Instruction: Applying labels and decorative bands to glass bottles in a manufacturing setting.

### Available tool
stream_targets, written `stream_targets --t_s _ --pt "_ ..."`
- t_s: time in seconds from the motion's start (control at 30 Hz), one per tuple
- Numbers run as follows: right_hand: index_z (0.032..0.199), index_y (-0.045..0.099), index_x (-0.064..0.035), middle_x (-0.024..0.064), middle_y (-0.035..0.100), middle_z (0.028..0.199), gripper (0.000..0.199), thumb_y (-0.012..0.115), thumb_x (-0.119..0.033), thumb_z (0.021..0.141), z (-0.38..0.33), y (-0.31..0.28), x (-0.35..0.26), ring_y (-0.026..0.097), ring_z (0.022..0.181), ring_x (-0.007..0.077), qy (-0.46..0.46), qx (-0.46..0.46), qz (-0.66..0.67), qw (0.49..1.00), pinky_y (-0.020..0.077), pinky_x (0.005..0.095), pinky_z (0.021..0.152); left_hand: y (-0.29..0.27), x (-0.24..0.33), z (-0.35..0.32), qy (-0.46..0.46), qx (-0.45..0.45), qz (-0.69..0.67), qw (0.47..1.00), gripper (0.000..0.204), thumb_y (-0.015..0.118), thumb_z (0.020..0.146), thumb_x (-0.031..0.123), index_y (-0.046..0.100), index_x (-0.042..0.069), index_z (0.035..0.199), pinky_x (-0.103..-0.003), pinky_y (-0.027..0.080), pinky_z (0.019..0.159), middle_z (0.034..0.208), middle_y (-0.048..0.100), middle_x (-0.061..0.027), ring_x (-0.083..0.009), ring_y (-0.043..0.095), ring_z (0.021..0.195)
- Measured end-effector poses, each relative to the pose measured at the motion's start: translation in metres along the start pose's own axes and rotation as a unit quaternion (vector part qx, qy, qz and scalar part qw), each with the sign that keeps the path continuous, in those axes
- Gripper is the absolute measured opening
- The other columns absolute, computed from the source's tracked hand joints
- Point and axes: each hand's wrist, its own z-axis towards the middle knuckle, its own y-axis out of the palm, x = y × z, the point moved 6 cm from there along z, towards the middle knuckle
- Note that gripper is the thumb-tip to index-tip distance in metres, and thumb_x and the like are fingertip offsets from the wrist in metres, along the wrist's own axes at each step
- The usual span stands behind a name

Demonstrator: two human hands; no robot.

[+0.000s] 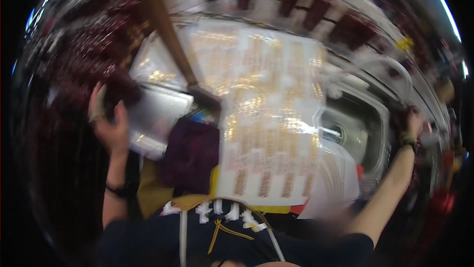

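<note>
Dark shirt right under my cam, my left hand has fingers spread just beside the dark red bundle, can't tell with my blurry right hand, so I'd cup slowly.

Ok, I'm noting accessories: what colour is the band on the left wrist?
Black: the band shows in the head view, slightly blurred.

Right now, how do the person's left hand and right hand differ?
The left hand is left of the silvery panel; the right hand is right of the sink. The left hand's thumb stands apart from its fingers; the right hand's fingers are too blurred to judge. Both wrists wear dark bands.
</note>
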Motion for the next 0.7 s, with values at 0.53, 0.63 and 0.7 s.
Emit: stream_targets --t_s 0.53,0.63,0.7 --pt "0.147 0.053 -0.0050 0.0042 0.062 0.137 0.043 0.057 -0.003 0.104 -0.375 -0.205 -0.125 0.049 0.082 0.0075 -0.262 0.054 0.363 0.893 0.0452 0.0228 0.078 0.075 -0.071 0.047 0.010 0.060 -0.104 0.993 0.089 0.093 0.072 0.022 0.047 0.000 0.145 -0.043 0.039 0.112 0.135 0.054 -0.0174 -0.0356 0.049 0.128" --pt "0.140 0.057 -0.0008 0.0055 0.063 0.134 0.039 0.057 0.002 0.101 -0.446 -0.228 -0.164 0.053 0.084 0.0099 -0.321 0.071 0.344 0.880 0.0460 0.0250 0.079 0.073 -0.067 0.024 0.016 0.073 -0.239 0.968 0.087 0.095 0.067 0.019 0.051 0.001 0.139 -0.043 0.043 0.111 0.134 0.056 -0.0170 -0.0322 0.051 0.128" --pt "0.137 0.058 0.0004 0.0087 0.065 0.128 0.039 0.057 0.004 0.098 -0.480 -0.232 -0.183 0.056 0.086 0.0130 -0.332 0.058 0.342 0.877 0.0473 0.0279 0.079 0.082 -0.069 0.021 0.019 0.073 -0.328 0.942 0.088 0.098 0.060 0.019 0.053 -0.001 0.133 -0.040 0.052 0.102 0.129 0.060 -0.0150 -0.0278 0.060 0.119"
